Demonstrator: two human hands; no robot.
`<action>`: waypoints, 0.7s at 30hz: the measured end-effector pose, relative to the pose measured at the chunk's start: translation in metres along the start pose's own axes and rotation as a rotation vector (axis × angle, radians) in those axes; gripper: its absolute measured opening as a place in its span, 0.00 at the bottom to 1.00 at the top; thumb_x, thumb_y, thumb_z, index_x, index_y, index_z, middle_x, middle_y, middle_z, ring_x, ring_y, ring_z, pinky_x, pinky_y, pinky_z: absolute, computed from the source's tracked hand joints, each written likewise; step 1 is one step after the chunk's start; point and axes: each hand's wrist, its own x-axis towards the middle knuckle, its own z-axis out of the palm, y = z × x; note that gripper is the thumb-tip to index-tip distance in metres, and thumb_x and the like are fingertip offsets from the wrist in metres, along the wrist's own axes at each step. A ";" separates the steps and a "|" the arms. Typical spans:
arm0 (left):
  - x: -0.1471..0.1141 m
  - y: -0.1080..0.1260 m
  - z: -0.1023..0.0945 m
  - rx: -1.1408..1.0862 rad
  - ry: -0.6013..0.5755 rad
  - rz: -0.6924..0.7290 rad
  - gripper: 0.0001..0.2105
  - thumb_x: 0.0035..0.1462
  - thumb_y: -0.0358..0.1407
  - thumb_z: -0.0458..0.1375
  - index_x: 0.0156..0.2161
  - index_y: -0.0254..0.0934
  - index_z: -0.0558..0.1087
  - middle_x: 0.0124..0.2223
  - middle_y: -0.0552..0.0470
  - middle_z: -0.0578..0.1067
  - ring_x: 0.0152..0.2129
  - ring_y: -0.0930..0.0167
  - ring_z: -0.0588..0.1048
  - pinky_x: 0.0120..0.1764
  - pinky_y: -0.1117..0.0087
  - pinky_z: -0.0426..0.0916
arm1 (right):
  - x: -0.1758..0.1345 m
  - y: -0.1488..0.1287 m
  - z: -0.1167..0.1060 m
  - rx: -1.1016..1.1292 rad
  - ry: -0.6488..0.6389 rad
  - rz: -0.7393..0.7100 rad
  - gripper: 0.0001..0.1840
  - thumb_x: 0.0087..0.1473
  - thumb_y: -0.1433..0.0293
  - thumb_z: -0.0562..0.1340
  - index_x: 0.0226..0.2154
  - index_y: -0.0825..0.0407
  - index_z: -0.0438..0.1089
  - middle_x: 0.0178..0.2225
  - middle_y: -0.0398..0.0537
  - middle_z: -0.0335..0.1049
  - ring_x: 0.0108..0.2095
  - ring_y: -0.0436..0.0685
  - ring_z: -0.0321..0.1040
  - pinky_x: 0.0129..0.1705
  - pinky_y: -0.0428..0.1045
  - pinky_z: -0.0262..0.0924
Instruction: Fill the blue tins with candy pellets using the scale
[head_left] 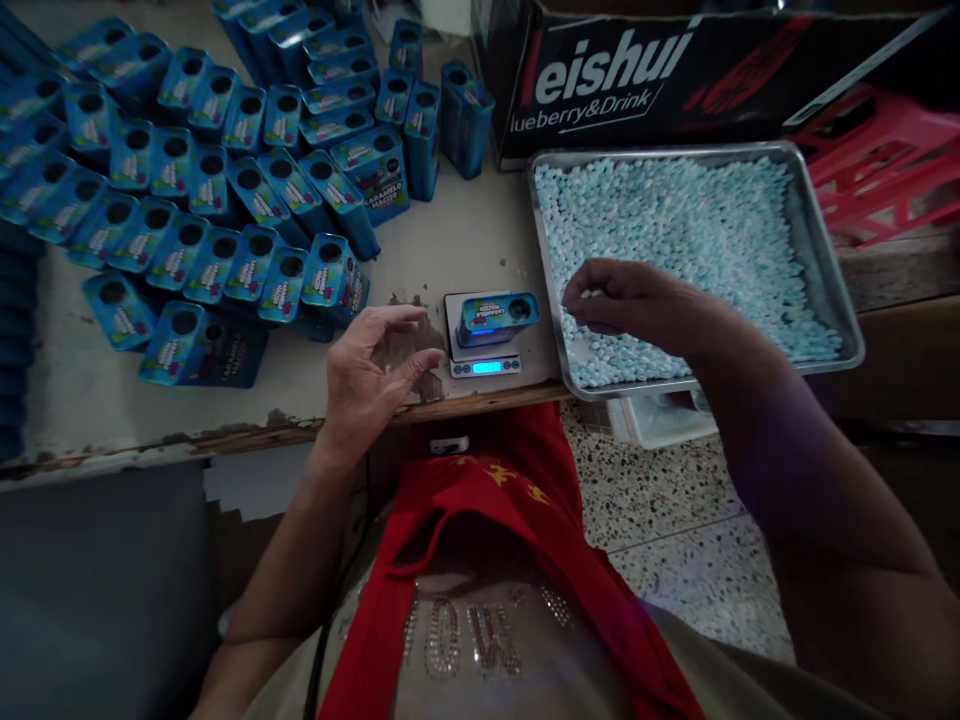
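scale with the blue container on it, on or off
On: the scale has a display glowing bright blue; its reading is too blurred to make out.

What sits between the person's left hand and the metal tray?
The head view shows a small scale bearing a blue container between the left hand and metal tray.

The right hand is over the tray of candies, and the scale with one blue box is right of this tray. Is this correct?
Not quite: the head view shows the scale left of the tray, not right. The rest is correct.
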 end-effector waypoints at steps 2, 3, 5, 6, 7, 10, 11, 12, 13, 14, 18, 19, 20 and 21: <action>0.000 -0.002 -0.001 -0.003 -0.007 0.005 0.20 0.70 0.51 0.75 0.60 0.46 0.82 0.56 0.47 0.85 0.51 0.61 0.86 0.59 0.58 0.82 | 0.007 -0.016 -0.004 -0.153 -0.050 -0.051 0.11 0.64 0.60 0.76 0.38 0.46 0.78 0.25 0.40 0.64 0.26 0.54 0.58 0.28 0.51 0.50; -0.001 -0.003 -0.001 -0.006 -0.010 0.016 0.21 0.70 0.52 0.74 0.60 0.46 0.82 0.56 0.47 0.85 0.50 0.61 0.86 0.59 0.58 0.82 | 0.011 -0.023 -0.005 -0.215 -0.052 -0.082 0.10 0.64 0.60 0.76 0.38 0.46 0.78 0.25 0.41 0.65 0.27 0.54 0.60 0.29 0.51 0.52; -0.002 -0.007 -0.002 -0.010 -0.019 0.033 0.23 0.70 0.54 0.74 0.60 0.44 0.82 0.57 0.45 0.84 0.49 0.62 0.85 0.59 0.58 0.82 | 0.016 -0.036 -0.004 -0.303 -0.043 -0.141 0.09 0.64 0.62 0.76 0.38 0.47 0.79 0.26 0.42 0.67 0.29 0.56 0.63 0.31 0.52 0.54; -0.002 -0.009 -0.003 -0.010 -0.026 0.034 0.24 0.69 0.55 0.74 0.60 0.44 0.82 0.57 0.45 0.84 0.49 0.62 0.85 0.59 0.59 0.82 | 0.018 -0.042 -0.002 -0.337 -0.040 -0.170 0.07 0.64 0.64 0.75 0.37 0.47 0.79 0.26 0.43 0.68 0.31 0.57 0.65 0.33 0.52 0.55; -0.003 -0.011 -0.003 -0.009 -0.033 0.029 0.25 0.69 0.56 0.74 0.60 0.43 0.82 0.57 0.45 0.84 0.49 0.62 0.85 0.58 0.59 0.83 | 0.019 -0.047 0.000 -0.370 -0.040 -0.194 0.06 0.64 0.66 0.75 0.37 0.47 0.79 0.27 0.43 0.69 0.32 0.57 0.66 0.34 0.53 0.56; -0.006 -0.016 -0.004 -0.014 -0.048 0.016 0.26 0.69 0.58 0.73 0.60 0.43 0.82 0.56 0.45 0.84 0.47 0.62 0.85 0.57 0.59 0.83 | 0.018 -0.057 0.008 -0.447 -0.037 -0.232 0.04 0.63 0.71 0.72 0.36 0.46 0.79 0.29 0.44 0.70 0.35 0.58 0.67 0.37 0.54 0.57; -0.007 -0.017 -0.005 -0.021 -0.051 0.018 0.25 0.69 0.58 0.73 0.60 0.43 0.82 0.56 0.45 0.84 0.47 0.62 0.86 0.56 0.60 0.83 | 0.017 -0.059 0.011 -0.455 -0.033 -0.234 0.04 0.63 0.72 0.72 0.36 0.46 0.79 0.29 0.44 0.71 0.35 0.58 0.67 0.38 0.54 0.57; -0.007 -0.018 -0.005 -0.028 -0.054 0.020 0.25 0.69 0.57 0.73 0.60 0.43 0.82 0.56 0.45 0.84 0.47 0.63 0.86 0.56 0.60 0.83 | 0.015 -0.060 0.013 -0.456 -0.028 -0.233 0.05 0.63 0.73 0.71 0.37 0.46 0.79 0.29 0.44 0.71 0.34 0.58 0.66 0.38 0.54 0.56; -0.008 -0.018 -0.005 -0.034 -0.058 0.020 0.25 0.69 0.57 0.73 0.60 0.43 0.82 0.56 0.45 0.83 0.46 0.63 0.86 0.55 0.61 0.83 | 0.014 -0.062 0.014 -0.453 -0.023 -0.229 0.06 0.63 0.74 0.71 0.37 0.46 0.79 0.29 0.44 0.71 0.33 0.58 0.66 0.38 0.54 0.56; -0.008 -0.018 -0.005 -0.037 -0.062 0.017 0.25 0.70 0.57 0.73 0.60 0.43 0.82 0.56 0.45 0.83 0.46 0.63 0.86 0.55 0.61 0.84 | 0.013 -0.063 0.015 -0.450 -0.016 -0.225 0.07 0.63 0.76 0.70 0.37 0.46 0.79 0.30 0.44 0.71 0.33 0.58 0.65 0.38 0.54 0.56; -0.005 -0.018 -0.006 -0.036 -0.066 0.026 0.24 0.69 0.56 0.74 0.60 0.43 0.82 0.56 0.44 0.84 0.47 0.62 0.86 0.55 0.60 0.84 | 0.010 -0.063 0.016 -0.425 0.025 -0.207 0.08 0.63 0.77 0.69 0.38 0.47 0.80 0.29 0.44 0.70 0.32 0.57 0.63 0.37 0.54 0.54; -0.004 -0.018 -0.005 -0.038 -0.063 0.036 0.24 0.69 0.55 0.74 0.60 0.43 0.82 0.56 0.44 0.84 0.47 0.62 0.86 0.55 0.60 0.84 | 0.010 -0.063 0.016 -0.406 0.034 -0.197 0.07 0.63 0.76 0.70 0.38 0.47 0.80 0.29 0.44 0.70 0.32 0.58 0.63 0.37 0.54 0.54; -0.002 -0.018 -0.005 -0.040 -0.062 0.046 0.24 0.69 0.55 0.74 0.60 0.43 0.82 0.56 0.45 0.84 0.47 0.63 0.86 0.55 0.61 0.84 | 0.010 -0.062 0.016 -0.383 0.038 -0.184 0.06 0.63 0.75 0.72 0.38 0.47 0.80 0.29 0.44 0.70 0.32 0.58 0.63 0.36 0.54 0.54; -0.001 -0.018 -0.003 -0.045 -0.063 0.055 0.23 0.69 0.54 0.75 0.60 0.42 0.82 0.56 0.45 0.84 0.47 0.63 0.86 0.55 0.61 0.84 | 0.010 -0.061 0.016 -0.362 0.038 -0.170 0.05 0.63 0.73 0.73 0.38 0.46 0.80 0.29 0.44 0.69 0.32 0.58 0.63 0.36 0.54 0.54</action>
